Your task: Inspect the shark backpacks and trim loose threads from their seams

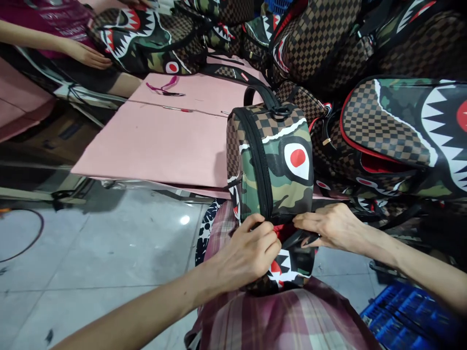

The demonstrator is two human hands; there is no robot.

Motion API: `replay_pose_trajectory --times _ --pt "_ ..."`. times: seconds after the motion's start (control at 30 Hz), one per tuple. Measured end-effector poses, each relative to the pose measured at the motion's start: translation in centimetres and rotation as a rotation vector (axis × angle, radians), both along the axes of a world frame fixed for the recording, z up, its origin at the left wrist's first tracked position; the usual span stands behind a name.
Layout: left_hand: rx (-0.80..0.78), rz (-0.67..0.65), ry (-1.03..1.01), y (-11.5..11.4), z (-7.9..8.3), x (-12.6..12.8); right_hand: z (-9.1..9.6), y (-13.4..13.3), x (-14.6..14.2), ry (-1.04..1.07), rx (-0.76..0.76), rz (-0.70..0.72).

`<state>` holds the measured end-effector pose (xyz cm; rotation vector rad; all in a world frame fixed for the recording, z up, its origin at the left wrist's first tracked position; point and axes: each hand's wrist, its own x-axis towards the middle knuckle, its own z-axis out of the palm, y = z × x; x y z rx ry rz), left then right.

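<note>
A checkered and camouflage backpack [282, 189] with a red-and-white eye print leans upright between my lap and the table edge. Its black top handle points away from me, and a black zip runs along its left side. My left hand [259, 248] has its fingers curled around the bag's edge beside the lower end of that zip. On the other side of a gap showing red lining, my right hand [328, 228] pinches the bag's edge. A small dark pointed thing shows under the right fingers, too hidden to name. Below the hands, a shark-teeth print [286, 265] is visible.
A pink-topped table [164, 141] stands ahead, with magenta-handled snips [164, 87] on it. Similar backpacks [317, 39] are piled at the back and right. Another person's hand [87, 53] rests by a bag at the far left. A blue crate [412, 316] sits lower right.
</note>
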<state>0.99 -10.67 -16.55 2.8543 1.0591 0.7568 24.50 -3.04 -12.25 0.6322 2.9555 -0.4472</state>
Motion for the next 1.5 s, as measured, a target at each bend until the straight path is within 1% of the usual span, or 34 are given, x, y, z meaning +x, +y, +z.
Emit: replay_pose_trajectory --times 0.1,0.2,0.3,0.37,0.4,0.43,0.6,0.63,0.7,0.77,0.83,0.9,0.97,1.03,1.07,1.13,1.2,1.23,1.33,1.37,1.43,1.5 --pt "0.03 -0.012 0.012 -0.2 -0.1 0.0 -0.3 0.1 0.1 -0.02 -0.016 -0.03" --pt "-0.002 0.012 -0.027 0.0 -0.1 0.1 0.2 0.1 -0.1 -0.011 -0.127 -0.076" --pt "-0.078 0.118 -0.069 0.6 0.2 0.3 0.8 0.0 -0.4 0.022 -0.283 -0.121" --pt "-0.094 0.181 -0.074 1.0 0.2 0.5 0.7 -0.3 -0.6 0.047 -0.322 -0.15" --pt "-0.082 0.195 -0.071 1.1 0.0 0.7 0.4 -0.6 -0.7 0.06 -0.297 -0.164" --pt "-0.059 0.205 -0.064 1.1 -0.3 0.9 -0.1 -0.9 -0.6 0.073 -0.24 -0.167" --pt "0.165 0.282 -0.144 0.5 -3.4 2.2 -3.9 -2.3 0.2 0.244 0.247 -0.061" --pt "0.183 0.283 -0.16 0.4 -3.9 2.4 -4.6 -2.5 0.3 0.278 0.316 -0.053" --pt "0.183 0.274 -0.163 0.1 -4.6 2.6 -5.4 -2.6 0.5 0.313 0.389 -0.059" --pt "0.159 0.266 -0.156 0.1 -4.6 2.6 -5.5 -2.6 0.5 0.332 0.397 -0.073" --pt "0.118 0.266 -0.163 0.3 -4.2 2.3 -5.2 -2.4 0.4 0.342 0.353 -0.105" --pt "0.054 0.263 -0.179 0.8 -3.4 1.9 -4.4 -2.3 0.0 0.348 0.253 -0.166" --pt "-0.01 0.27 -0.181 1.3 -2.3 1.3 -3.7 -2.2 -0.5 0.36 0.107 -0.244" --pt "-0.039 0.292 -0.175 1.9 -1.3 0.7 -3.2 -2.0 -1.2 0.407 -0.01 -0.306" --pt "-0.037 0.299 -0.176 2.0 -0.9 0.5 -3.1 -2.0 -1.6 0.445 -0.039 -0.323" --pt "-0.018 0.3 -0.184 2.1 -0.5 0.1 -3.3 -1.9 -2.1 0.507 -0.049 -0.326" --pt "-0.006 0.309 -0.196 1.9 -0.6 0.0 -3.9 -1.7 -2.4 0.534 0.008 -0.295" --pt "-0.01 0.317 -0.195 1.8 -0.9 0.1 -4.2 -1.7 -2.3 0.541 0.067 -0.269" --pt "0.029 0.31 -0.228 1.1 -2.3 1.1 -4.9 -1.6 -1.5 0.554 0.278 -0.159" --pt "0.062 0.293 -0.253 0.9 -2.9 1.6 -5.0 -1.5 -1.1 0.547 0.314 -0.122" --pt "0.131 0.29 -0.322 0.4 -3.9 2.5 -5.0 -1.5 -0.3 0.504 0.306 -0.07" --pt "0.171 0.329 -0.38 0.0 -4.6 3.3 -4.9 -1.5 0.3 0.449 0.267 -0.046"
